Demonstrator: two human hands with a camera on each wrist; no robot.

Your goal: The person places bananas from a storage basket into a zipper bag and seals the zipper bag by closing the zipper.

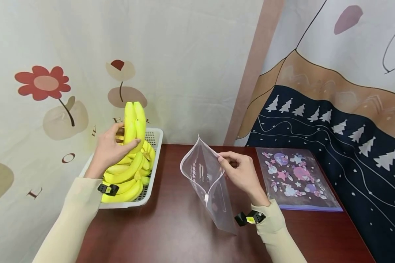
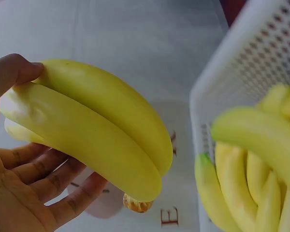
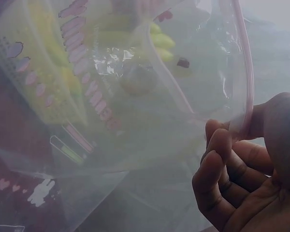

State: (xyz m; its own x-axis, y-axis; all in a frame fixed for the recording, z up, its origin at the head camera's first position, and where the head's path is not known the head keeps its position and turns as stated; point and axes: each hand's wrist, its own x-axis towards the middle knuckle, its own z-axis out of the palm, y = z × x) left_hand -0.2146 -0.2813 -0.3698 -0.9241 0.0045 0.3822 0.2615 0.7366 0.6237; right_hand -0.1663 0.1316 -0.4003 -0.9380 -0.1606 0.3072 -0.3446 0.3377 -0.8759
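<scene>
In the head view my left hand [image 1: 109, 148] grips a bunch of bananas [image 1: 135, 122] above a white basket. The left wrist view shows the thumb on one side of the bunch [image 2: 101, 121] and the fingers beneath it. My right hand [image 1: 241, 171] pinches the rim of a clear zip bag [image 1: 214, 193]. The bag's mouth gapes and its slider hangs at the near side of the opening. Seen from the right wrist, the fingers [image 3: 217, 169] hold the bag's pink-edged rim, and the basket shows through the film.
More bananas [image 1: 126, 179] fill the white basket [image 1: 156, 146] at the left of the dark red table [image 1: 164, 226]. Flat at the right lies a second clear bag [image 1: 296, 179] with cartoon prints and a purple edge. Printed cloth [image 1: 191, 65] hangs behind the table.
</scene>
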